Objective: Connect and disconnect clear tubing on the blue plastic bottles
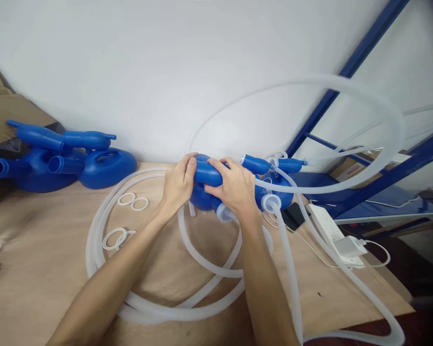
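A blue plastic bottle-shaped piece (208, 174) lies sideways between my hands, at the middle of the table's far edge. My left hand (180, 180) is closed round its left end, thumb on top. My right hand (234, 185) wraps its right end, where a translucent hose (310, 189) comes out and arcs up over the right side. Behind and below sits a blue jug (202, 198), partly hidden by my hands. Below my right hand is a translucent collar (225, 212) with a hose. A second hose collar (271, 203) is on the blue jug to the right.
Coiled hose (94, 240) covers the middle of the wooden table (50, 288). White rings (140, 204) lie inside the coil. Blue jugs (108, 168) and bottle pieces (41, 137) stand at left by a cardboard box (14, 110). A power strip (332, 230), phone (292, 216) and blue shelf frame (346, 81) are at right.
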Tool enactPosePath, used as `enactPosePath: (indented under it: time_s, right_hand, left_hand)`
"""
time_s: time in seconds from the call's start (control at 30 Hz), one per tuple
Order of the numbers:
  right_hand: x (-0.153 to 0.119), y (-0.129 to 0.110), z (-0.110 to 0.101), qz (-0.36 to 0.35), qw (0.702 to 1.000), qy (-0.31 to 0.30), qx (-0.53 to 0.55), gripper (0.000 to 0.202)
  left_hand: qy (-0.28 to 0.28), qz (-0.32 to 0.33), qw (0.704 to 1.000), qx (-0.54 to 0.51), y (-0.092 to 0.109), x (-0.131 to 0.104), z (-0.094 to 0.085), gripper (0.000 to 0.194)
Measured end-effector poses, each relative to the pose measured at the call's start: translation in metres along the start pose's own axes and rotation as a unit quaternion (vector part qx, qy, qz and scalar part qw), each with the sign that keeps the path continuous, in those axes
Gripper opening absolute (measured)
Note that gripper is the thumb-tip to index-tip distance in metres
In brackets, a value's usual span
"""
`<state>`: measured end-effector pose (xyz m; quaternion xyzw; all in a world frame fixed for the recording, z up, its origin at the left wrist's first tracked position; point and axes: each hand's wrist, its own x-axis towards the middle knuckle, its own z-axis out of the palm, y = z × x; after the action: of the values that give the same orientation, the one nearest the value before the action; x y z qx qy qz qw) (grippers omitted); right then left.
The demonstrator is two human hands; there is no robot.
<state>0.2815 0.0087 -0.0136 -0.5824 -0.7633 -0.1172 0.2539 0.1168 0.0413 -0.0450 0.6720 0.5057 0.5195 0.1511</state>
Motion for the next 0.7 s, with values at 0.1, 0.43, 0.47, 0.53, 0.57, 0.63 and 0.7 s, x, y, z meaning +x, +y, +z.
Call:
enactPosePath:
  time_s: [0.1, 0.43, 0.47, 0.53, 0.57, 0.63, 0.7]
  right_hand:
    - [-0.002, 0.006, -0.005, 0.002, 0.999, 0.012, 0.044, 0.058]
    - [-0.004, 0.021, -0.012, 0.040, 0.996, -0.032, 0.077, 0.072]
    - [-0.004, 0.023, -0.014, 0.054, 0.994, -0.024, 0.089, 0.070]
    - [-0.005, 0.024, -0.018, 0.075, 0.991, -0.010, 0.112, 0.063]
    - [-0.005, 0.024, -0.020, 0.080, 0.989, -0.007, 0.122, 0.059]
    - [-0.006, 0.022, -0.026, 0.079, 0.988, -0.004, 0.134, 0.055]
    - [-0.007, 0.020, -0.032, 0.075, 0.987, 0.000, 0.144, 0.055]
  left_hand:
    - [0.048, -0.013, 0.998, -0.042, 0.000, 0.004, -0.006, 0.053]
    - [0.034, 0.113, 0.968, 0.222, -0.011, 0.004, -0.017, 0.041]
    - [0.027, 0.138, 0.958, 0.250, -0.011, 0.003, -0.018, 0.043]
    - [-0.017, 0.188, 0.940, 0.284, -0.010, 0.001, -0.018, 0.042]
    - [-0.048, 0.209, 0.932, 0.292, -0.007, 0.000, -0.018, 0.041]
    - [-0.107, 0.232, 0.923, 0.288, -0.001, -0.002, -0.018, 0.037]
    - [-0.149, 0.230, 0.926, 0.258, 0.005, -0.004, -0.018, 0.035]
